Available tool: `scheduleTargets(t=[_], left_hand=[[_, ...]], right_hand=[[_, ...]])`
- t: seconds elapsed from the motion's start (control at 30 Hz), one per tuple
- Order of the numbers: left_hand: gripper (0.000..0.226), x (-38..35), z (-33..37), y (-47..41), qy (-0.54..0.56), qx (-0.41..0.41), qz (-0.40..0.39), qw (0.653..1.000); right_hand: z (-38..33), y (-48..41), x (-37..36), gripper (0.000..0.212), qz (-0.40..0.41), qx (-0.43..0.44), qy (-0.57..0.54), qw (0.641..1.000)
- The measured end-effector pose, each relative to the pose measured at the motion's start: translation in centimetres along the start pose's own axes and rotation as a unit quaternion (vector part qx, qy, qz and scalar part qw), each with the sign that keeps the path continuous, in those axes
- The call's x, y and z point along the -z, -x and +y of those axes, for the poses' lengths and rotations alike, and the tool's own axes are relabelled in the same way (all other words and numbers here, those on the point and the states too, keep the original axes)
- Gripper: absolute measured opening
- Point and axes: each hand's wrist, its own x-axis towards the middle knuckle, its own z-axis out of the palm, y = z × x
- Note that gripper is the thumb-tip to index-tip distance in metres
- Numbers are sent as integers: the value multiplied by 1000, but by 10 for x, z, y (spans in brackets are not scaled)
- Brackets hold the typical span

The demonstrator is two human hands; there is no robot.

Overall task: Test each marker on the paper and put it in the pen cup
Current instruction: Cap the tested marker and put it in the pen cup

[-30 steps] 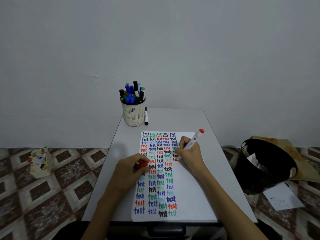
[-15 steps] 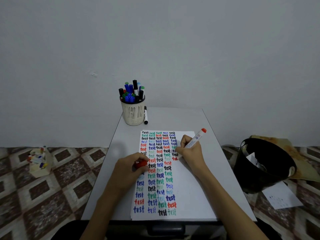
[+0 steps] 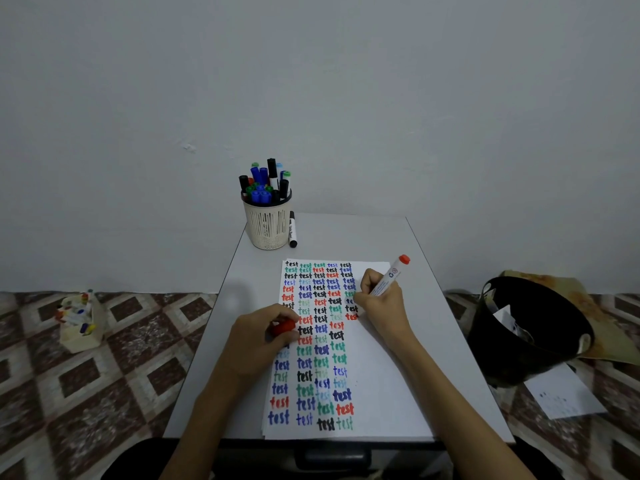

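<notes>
Your right hand [image 3: 382,308] grips the red marker [image 3: 388,278] in a writing hold. Its fingers are curled round the lower barrel. The tip end is hidden under the hand, next to a partly covered red word in the rightmost written column of the paper [image 3: 381,382]. The red tail end tilts up and away, past the paper's top right corner.

Your left hand [image 3: 261,339] rests on the paper's left columns, with its fingers curled round the red cap [image 3: 283,328].

Treat the marker as a light, stiff plastic tube with a smooth barrel.
- For writing, hold it low, near the tip, and press lightly, because the felt tip probably deforms under load.
- For capping, move your grip to mid-barrel and push the cap on straight.

The paper is thin and likely to slide, so the weight of the left hand pins it.

The pen cup [image 3: 268,226] stands on the worktop [image 3: 349,233] beyond the paper's top left corner, packed with markers. A black marker [image 3: 292,231] lies just beside it. The cup looks light and crowded, so lower the marker vertically into a gap.
</notes>
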Motion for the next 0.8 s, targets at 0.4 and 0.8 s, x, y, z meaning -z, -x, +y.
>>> scheduleTargets(t=[0.4,0.8], left_hand=[[24,2,2,-1,-10,-42,19,999],[32,5,12,0,84,20,82,993]], right_hand=[[-4,-2,16,20,7,-31,-309,951],[-10,6,5,14,-184,-58,-261,946]])
